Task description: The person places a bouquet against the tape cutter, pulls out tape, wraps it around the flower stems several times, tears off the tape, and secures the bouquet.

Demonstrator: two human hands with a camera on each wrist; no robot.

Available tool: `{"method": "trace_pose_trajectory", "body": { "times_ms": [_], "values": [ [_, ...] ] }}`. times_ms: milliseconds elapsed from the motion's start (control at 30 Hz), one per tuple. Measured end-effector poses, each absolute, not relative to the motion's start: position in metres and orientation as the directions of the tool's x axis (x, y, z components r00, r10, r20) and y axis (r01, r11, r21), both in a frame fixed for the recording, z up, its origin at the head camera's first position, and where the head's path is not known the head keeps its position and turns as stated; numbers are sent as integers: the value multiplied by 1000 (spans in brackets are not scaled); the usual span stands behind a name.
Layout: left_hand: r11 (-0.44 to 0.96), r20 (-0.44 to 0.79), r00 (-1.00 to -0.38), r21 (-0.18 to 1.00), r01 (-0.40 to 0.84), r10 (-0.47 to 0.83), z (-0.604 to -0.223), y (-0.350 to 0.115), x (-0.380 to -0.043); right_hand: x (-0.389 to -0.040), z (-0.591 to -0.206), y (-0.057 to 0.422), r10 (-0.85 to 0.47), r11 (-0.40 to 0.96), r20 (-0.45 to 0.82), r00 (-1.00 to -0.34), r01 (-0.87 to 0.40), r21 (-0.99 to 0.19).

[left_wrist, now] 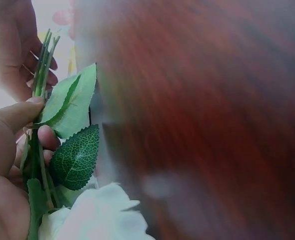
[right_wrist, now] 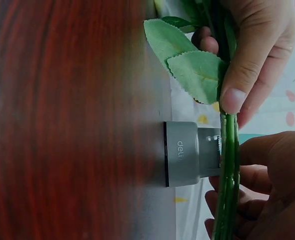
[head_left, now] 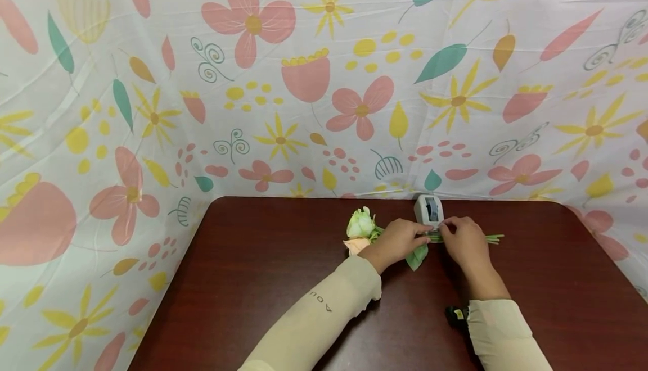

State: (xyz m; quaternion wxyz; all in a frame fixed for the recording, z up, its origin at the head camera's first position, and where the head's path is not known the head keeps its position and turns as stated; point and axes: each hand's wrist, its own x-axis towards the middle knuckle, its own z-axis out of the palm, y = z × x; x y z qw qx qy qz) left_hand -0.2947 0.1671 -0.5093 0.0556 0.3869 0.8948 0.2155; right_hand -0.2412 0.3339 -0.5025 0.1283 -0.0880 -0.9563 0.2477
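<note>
My left hand grips a bundle of artificial flower stems, thumb on the near side and fingers behind. A cream-white flower and a peach one lie at the bundle's left end; green leaves hang beside the thumb. The grey tape dispenser stands just behind the stems, its toothed edge facing them. My right hand is at the dispenser's front, thumb and forefinger pinching what looks like the tape end. In the right wrist view the stems hide those fingertips.
The dark red-brown table meets a flower-printed cloth behind the dispenser. A black object with a yellow label shows at the right cuff. The cut stem ends stick out past the right hand.
</note>
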Motion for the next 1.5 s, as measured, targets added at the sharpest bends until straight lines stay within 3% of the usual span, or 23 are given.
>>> {"method": "trace_pose_trajectory", "body": {
  "times_ms": [567,1100,1500],
  "values": [
    [650,1,-715,415,636,699,-506,172,-293,-242,-508,336,244,817,212,-946,83,-571],
    [648,1,-720,436,625,694,-504,171,-292,-244,-507,340,264,750,85,-961,149,-645],
    [654,1,-726,433,620,688,-505,172,-292,-245,-509,341,260,720,57,-964,155,-676]
  ]
}}
